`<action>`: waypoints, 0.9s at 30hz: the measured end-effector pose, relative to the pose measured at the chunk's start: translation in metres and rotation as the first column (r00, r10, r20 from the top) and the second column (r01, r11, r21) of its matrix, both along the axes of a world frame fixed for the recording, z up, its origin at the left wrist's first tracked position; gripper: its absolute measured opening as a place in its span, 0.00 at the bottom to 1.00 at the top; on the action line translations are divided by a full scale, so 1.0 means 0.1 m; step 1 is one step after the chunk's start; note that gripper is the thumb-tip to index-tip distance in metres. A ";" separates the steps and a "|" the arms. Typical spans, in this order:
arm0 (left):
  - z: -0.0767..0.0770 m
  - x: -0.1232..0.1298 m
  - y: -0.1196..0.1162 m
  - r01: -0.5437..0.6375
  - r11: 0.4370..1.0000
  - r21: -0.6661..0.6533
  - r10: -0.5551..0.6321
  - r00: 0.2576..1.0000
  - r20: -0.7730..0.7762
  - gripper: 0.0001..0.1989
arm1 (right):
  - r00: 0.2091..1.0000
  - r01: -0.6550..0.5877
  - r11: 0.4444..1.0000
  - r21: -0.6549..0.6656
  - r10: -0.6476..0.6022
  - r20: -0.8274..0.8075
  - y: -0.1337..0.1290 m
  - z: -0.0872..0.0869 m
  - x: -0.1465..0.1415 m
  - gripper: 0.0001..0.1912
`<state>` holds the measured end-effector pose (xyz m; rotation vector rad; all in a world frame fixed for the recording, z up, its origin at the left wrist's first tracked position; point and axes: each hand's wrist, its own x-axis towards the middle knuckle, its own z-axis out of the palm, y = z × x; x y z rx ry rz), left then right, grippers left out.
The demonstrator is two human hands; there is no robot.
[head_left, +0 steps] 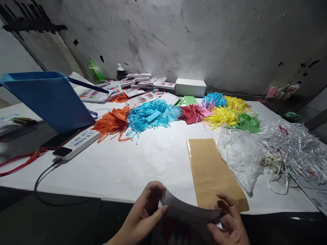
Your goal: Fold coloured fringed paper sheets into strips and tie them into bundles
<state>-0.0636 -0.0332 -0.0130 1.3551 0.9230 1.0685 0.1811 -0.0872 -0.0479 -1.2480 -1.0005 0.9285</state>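
Between my hands, at the front edge of the table, is a printed card packet with a bowed white upper edge. Its front is in shadow, with faint coloured shapes on it. My left hand pinches its left corner between thumb and fingers. At the right corner, my right hand grips the packet, thumb in front and fingers curled behind. The lower part of the packet runs out of view. Just behind my right hand lies a brown paper sheet, flat on the white-covered table.
Tissue tassels lie in a row: orange, blue, red, yellow and green. Flat printed boxes are piled behind, beside a white box. A clear plastic bag sits right; a blue stand and power bank left.
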 end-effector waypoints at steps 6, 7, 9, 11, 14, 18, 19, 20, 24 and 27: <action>-0.04 0.14 0.03 0.171 0.949 0.264 -0.195 0.979 0.067 0.08 | 0.968 -0.247 0.918 0.309 0.218 0.127 0.05 -0.07 0.01 0.06; -0.03 0.13 0.04 0.163 0.927 0.338 -0.197 0.978 0.069 0.08 | 0.964 -0.260 0.886 0.385 0.217 0.151 0.08 -0.07 0.04 0.06; 0.00 0.09 0.04 0.236 0.878 0.417 -0.268 0.963 0.019 0.09 | 0.938 -0.343 0.799 0.494 0.267 0.219 0.13 -0.05 0.11 0.08; 0.04 0.02 0.04 0.354 0.848 0.394 -0.355 0.932 -0.074 0.11 | 0.884 -0.455 0.731 0.509 0.301 0.358 0.17 -0.01 0.18 0.09; 0.12 -0.03 0.00 0.352 0.861 0.367 -0.298 0.934 -0.197 0.13 | 0.752 -0.523 0.672 0.525 0.075 0.655 0.18 0.05 0.28 0.12; 0.17 0.04 -0.03 0.247 0.895 0.371 -0.151 0.951 -0.268 0.21 | 0.451 -0.563 0.578 0.591 -0.384 0.806 0.18 0.12 0.35 0.17; 0.17 0.07 -0.03 0.240 0.900 0.364 -0.152 0.955 -0.255 0.21 | 0.410 -0.580 0.560 0.592 -0.427 0.806 0.20 0.15 0.36 0.17; 0.17 0.09 -0.02 0.235 0.903 0.361 -0.157 0.960 -0.232 0.21 | 0.387 -0.595 0.557 0.579 -0.432 0.814 0.21 0.18 0.36 0.17; 0.12 0.10 -0.02 0.228 0.909 0.348 -0.179 0.969 -0.169 0.16 | 0.480 -0.570 0.659 0.491 -0.218 0.850 0.23 0.26 0.34 0.17; 0.08 0.09 -0.02 0.229 0.909 0.348 -0.192 0.972 -0.137 0.14 | 0.526 -0.518 0.733 0.440 -0.132 0.840 0.17 0.23 0.32 0.16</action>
